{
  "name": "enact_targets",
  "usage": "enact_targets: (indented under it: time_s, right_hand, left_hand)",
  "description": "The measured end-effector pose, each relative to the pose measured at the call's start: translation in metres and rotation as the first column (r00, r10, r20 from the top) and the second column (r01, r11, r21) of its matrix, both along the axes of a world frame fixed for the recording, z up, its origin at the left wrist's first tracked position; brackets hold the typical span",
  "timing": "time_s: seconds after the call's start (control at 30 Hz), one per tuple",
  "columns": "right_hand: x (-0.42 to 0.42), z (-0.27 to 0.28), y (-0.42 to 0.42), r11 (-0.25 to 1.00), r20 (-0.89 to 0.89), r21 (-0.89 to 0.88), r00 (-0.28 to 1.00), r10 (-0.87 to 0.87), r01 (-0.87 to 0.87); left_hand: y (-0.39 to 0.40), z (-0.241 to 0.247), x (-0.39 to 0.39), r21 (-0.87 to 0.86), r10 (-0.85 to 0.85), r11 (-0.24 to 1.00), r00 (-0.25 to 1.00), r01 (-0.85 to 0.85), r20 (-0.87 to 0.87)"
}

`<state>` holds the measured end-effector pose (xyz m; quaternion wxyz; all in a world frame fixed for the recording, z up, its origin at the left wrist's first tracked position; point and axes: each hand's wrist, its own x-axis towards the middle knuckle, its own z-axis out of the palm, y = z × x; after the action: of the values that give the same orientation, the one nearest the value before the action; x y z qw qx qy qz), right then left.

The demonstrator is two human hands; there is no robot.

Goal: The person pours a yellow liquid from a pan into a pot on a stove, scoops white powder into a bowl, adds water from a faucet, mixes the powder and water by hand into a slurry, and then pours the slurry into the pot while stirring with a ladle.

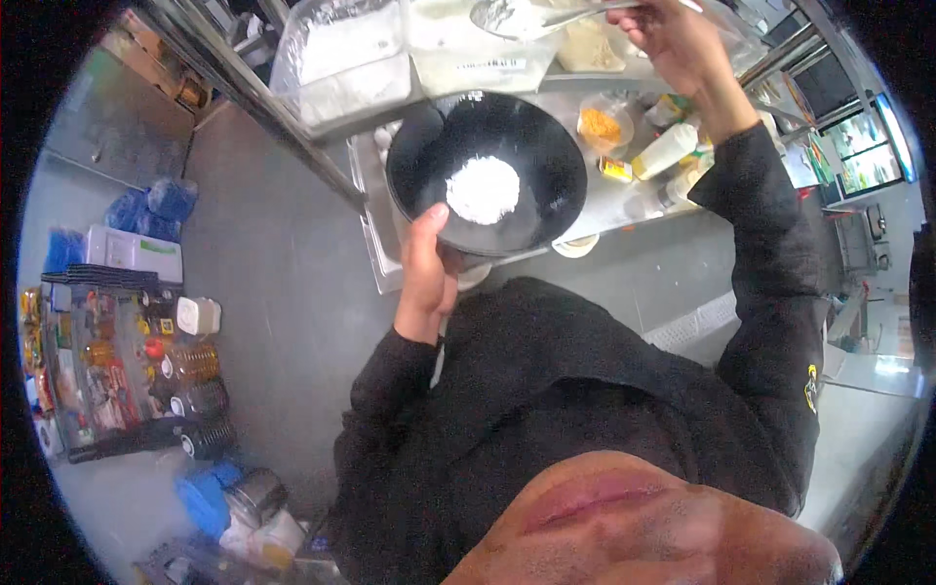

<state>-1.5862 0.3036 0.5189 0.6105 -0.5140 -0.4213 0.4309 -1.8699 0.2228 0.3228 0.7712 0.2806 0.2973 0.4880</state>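
My left hand (426, 270) grips the near rim of a wide black bowl (541, 146), thumb over the inside edge. A round heap of white powder (482, 190) lies in the bowl. Up at the shelf, my right hand (676, 44) holds a large metal spoon (545, 29) by its handle. White powder fills part of the spoon's bowl. Beneath the spoon stands a clear plastic tub (475, 69) of pale powder, with a printed label on its front. To its left, a second clear tub (355, 66) holds white powder.
Below the shelf, a metal counter (607, 208) carries a small bowl of orange crumbs (601, 128), a squeeze bottle (665, 151) and a yellow box (616, 170). A steel shelf post (292, 139) slants down at the left. Several large bottles (194, 362) stand along the left side.
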Motion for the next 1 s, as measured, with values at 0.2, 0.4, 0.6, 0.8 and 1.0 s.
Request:
enact_targets:
  time_s: [0.2, 0.4, 0.6, 0.8, 1.0]
  right_hand:
    - [-0.011, -0.049, -0.044, 0.981, 0.25, -0.156, 0.956, 0.153, -0.117]
    - [-0.04, -0.103, -0.088, 0.936, 0.541, -0.08, 0.773, 0.331, -0.344]
    - [-0.034, -0.093, -0.122, 0.819, 0.954, 0.072, 0.278, 0.109, -0.569]
    - [-0.011, -0.099, -0.125, 0.834, 0.901, 0.108, 0.409, 0.148, -0.541]
    - [-0.014, -0.084, -0.118, 0.984, 0.454, 0.071, 0.884, 0.113, -0.163]
  left_hand:
    - [0.0, -0.007, -0.002, -0.028, -0.049, 0.998, 0.998, 0.05, 0.03]
    - [0.002, -0.017, -0.001, -0.101, -0.047, 0.994, 0.999, 0.047, -0.001]
    - [-0.007, -0.03, 0.011, -0.144, -0.019, 0.989, 0.992, 0.038, 0.126]
    - [-0.013, -0.03, 0.015, -0.17, 0.014, 0.985, 0.977, 0.023, 0.211]
    - [-0.012, -0.059, 0.017, -0.12, -0.015, 0.991, 0.949, 0.055, 0.316]
